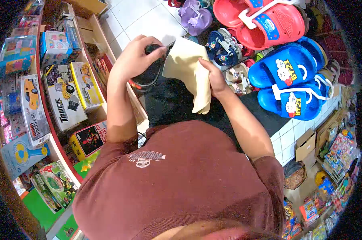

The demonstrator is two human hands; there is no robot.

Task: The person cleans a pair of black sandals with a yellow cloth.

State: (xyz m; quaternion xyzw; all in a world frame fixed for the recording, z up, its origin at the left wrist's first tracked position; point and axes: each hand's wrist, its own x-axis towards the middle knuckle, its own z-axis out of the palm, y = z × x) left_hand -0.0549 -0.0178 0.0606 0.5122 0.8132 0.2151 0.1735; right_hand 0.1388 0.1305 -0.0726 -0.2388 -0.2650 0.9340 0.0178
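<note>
My left hand [139,56] is wrapped over the top of a dark shoe-like item [149,72] with a red lower edge; its exact shape is partly hidden by the hand. Just to the right, my right hand [217,78] grips the edge of a pale yellow cloth [187,70], thumb on top. The cloth hangs down over my dark trousers [169,106], its upper left part close beside the dark item.
Shelves with boxed toys [65,96] run along the left. Blue sandals [279,72], red clogs [265,28] and purple clogs [195,16] hang or lie at the upper right. A cardboard box [306,146] and packaged goods [341,154] are at the lower right.
</note>
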